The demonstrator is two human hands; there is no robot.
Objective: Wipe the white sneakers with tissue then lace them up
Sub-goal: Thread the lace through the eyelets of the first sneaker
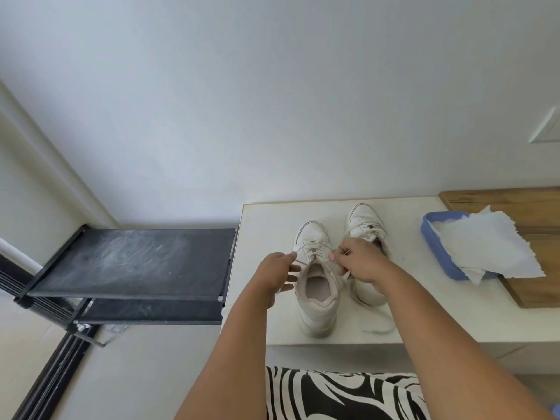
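Both hands at the near sneaker (pixel 315 286): left hand (pixel 277 272) pinches a lace end (pixel 298 254) at its left side, right hand (pixel 360 262) pinches the lace on the right (fingers curled, partly covering the second sneaker (pixel 365 219)). Shoes stand mid white table (pixel 424 313), heels toward the near edge; bare tabletop to their left; blue tray (pixel 436 253) with tissue (pixel 488 247) well apart at right, black rack (pixel 130 262) beside table's left edge

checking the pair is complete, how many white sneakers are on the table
2. One sneaker stands near the table's front edge, both hands at its laces. The other sneaker stands just right of it and farther back, partly hidden behind the right hand.
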